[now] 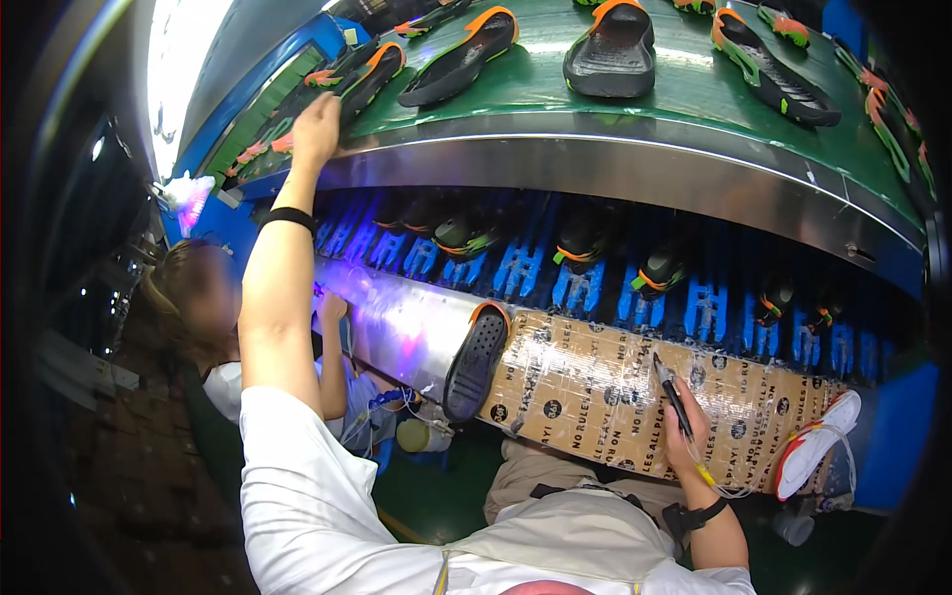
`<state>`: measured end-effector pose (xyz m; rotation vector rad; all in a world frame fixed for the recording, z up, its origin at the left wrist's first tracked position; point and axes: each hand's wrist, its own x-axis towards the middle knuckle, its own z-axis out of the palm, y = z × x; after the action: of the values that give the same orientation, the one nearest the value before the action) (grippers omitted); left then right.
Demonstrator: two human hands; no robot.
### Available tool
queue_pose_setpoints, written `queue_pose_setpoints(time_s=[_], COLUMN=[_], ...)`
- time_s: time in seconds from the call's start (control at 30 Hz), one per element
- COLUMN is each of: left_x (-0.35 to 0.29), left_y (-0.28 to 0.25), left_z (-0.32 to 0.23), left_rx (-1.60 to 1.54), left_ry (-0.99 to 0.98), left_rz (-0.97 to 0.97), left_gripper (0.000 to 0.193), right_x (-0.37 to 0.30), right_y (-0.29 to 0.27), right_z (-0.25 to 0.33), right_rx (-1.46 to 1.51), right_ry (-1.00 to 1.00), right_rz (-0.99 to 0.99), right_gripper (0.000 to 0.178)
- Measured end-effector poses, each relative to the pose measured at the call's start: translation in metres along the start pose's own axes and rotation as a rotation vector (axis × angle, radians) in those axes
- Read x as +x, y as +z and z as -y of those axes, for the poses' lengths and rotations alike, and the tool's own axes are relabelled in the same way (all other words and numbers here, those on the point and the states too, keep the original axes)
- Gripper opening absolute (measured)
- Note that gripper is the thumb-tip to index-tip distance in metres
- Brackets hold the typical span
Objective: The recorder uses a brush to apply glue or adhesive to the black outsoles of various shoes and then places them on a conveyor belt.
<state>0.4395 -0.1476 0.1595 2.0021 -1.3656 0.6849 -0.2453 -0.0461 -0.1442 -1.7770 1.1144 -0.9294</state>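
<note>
My left hand (316,132) reaches to the far left edge of the green belt. Its fingers are bent together at the near end of a black shoe sole (373,77) with an orange tip; part of their hold is hidden. Over the cardboard-covered ledge, my right hand (687,433) grips a thin black pen (677,405) with a pale tip pointing away from me. A thin cord runs by that wrist. To the left of the pen, another black sole (476,363) with small holes and an orange rim lies on the ledge.
More black, orange and green soles (611,55) stand along the green belt (535,94). Under it, shoe parts sit among blue racks (518,266). A white-and-red shoe (815,446) lies at the ledge's (585,397) right end. Another person (223,382) works close by my left arm.
</note>
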Motion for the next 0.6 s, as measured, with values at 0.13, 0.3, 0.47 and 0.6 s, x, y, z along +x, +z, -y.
queue_pose_setpoints(time_s=[0.13, 0.3, 0.47, 0.6], left_x=[0.010, 0.011, 0.010, -0.005], left_y=[0.000, -0.036, -0.052, -0.065], left_z=[0.052, 0.091, 0.054, 0.041], left_rx=[0.056, 0.598, 0.853, 0.746], left_ry=[-0.020, 0.137, 0.010, 0.032], left_rz=[-0.186, 0.034, 0.357, 0.278], left_gripper=[0.043, 0.043, 0.023, 0.019], right_x=[0.003, 0.005, 0.003, 0.002], right_y=[0.001, 0.000, 0.001, 0.002], right_z=[-0.002, 0.002, 0.001, 0.003], right_rx=[-0.032, -0.036, -0.008, -0.014], right_ry=[-0.038, -0.038, -0.036, -0.084], right_rz=[-0.017, 0.008, 0.005, -0.016], right_gripper=[0.044, 0.042, 0.040, 0.041])
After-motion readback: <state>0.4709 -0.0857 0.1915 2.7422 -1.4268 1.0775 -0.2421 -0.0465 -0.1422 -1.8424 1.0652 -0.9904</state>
